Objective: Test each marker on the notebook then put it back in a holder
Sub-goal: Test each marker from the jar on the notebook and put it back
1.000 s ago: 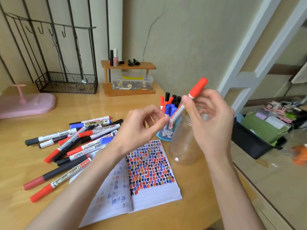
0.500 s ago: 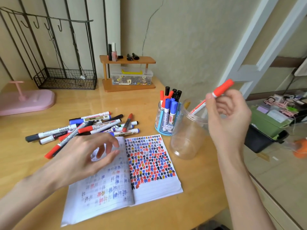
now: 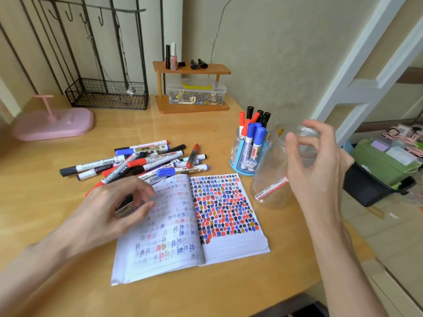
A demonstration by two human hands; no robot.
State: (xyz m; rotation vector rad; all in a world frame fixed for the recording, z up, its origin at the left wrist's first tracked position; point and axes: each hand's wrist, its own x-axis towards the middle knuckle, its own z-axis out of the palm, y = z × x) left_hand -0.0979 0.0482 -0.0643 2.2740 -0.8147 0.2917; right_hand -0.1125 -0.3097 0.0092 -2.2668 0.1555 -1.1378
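An open notebook (image 3: 231,243) full of red, blue and black test marks lies on the wooden table. My left hand (image 3: 107,211) curls its fingers round a black whiteboard marker (image 3: 124,205) at the notebook's left edge, beside the pile of loose markers (image 3: 146,163). My right hand (image 3: 318,165) hovers with relaxed, empty fingers over the mouth of a clear plastic jar (image 3: 274,179). A red marker (image 3: 271,188) lies slanted inside that jar. A blue holder (image 3: 246,156) behind the notebook is packed with several red, blue and black markers.
A wooden shelf (image 3: 192,88) with a clear box and small bottles stands at the back wall. A wire basket (image 3: 107,94) and a pink stand (image 3: 52,122) sit at the back left. A black bin (image 3: 375,184) stands off the table's right edge.
My right hand has let go of the red marker, which now rests inside the clear jar. My left hand has come down onto the pile and closed round a black marker.
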